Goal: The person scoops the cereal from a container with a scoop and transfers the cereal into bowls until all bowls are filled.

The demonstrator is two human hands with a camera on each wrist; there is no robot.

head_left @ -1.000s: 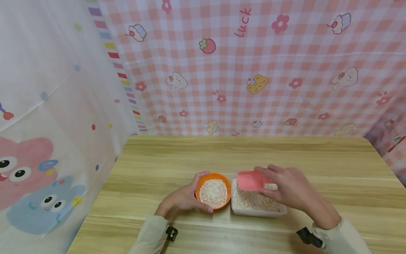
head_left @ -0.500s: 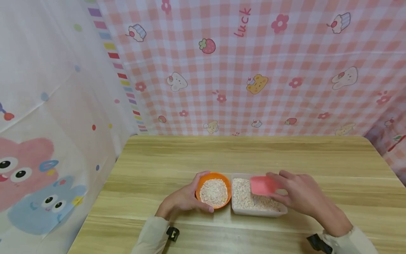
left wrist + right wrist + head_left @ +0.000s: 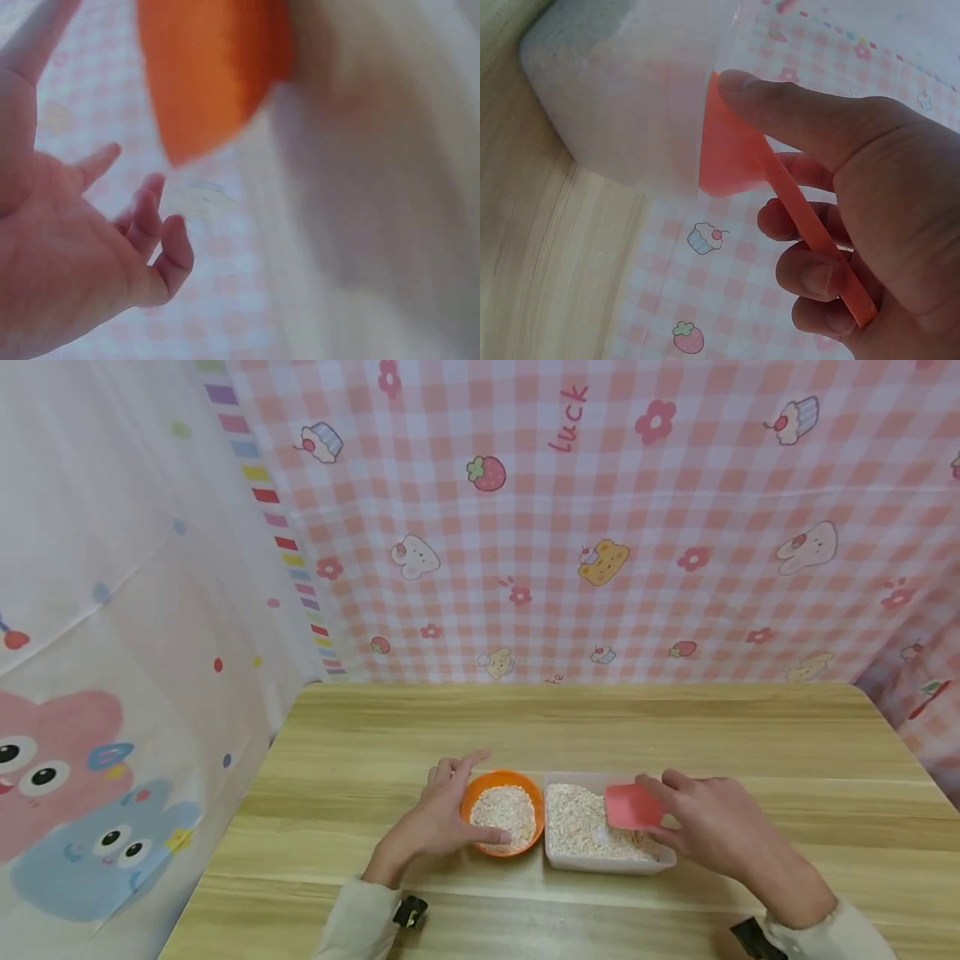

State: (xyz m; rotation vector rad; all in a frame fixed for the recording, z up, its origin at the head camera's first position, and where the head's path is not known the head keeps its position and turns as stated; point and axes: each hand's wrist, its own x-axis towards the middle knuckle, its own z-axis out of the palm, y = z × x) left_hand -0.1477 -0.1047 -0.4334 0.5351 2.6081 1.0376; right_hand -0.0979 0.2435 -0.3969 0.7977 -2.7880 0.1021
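An orange bowl [image 3: 467, 806] of pale oat-like flakes stands on the table. Beside it, my left hand [image 3: 438, 814] is spread, its thumb over the near rim and its fingers lifted off the far side. In the left wrist view the fingers [image 3: 174, 259] are loosely bent, apart from the orange bowl [image 3: 217, 75]. To the bowl's right is a translucent rectangular tub [image 3: 600, 863] of the same kind of flakes. My right hand [image 3: 712, 818] holds a pink scoop [image 3: 633, 807] at the tub's right end. In the right wrist view its fingers curl round the scoop's handle [image 3: 810, 217].
The wooden table [image 3: 420, 718] runs back to a pink checked cloth [image 3: 450, 602]. A white printed cloth [image 3: 187, 693] hangs at the left. The tub and bowl stand close side by side.
My right hand has moved the scoop rightward and slightly nearer over the tub. The left hand's fingers have come away from the bowl's far rim. Bowl and tub stay put.
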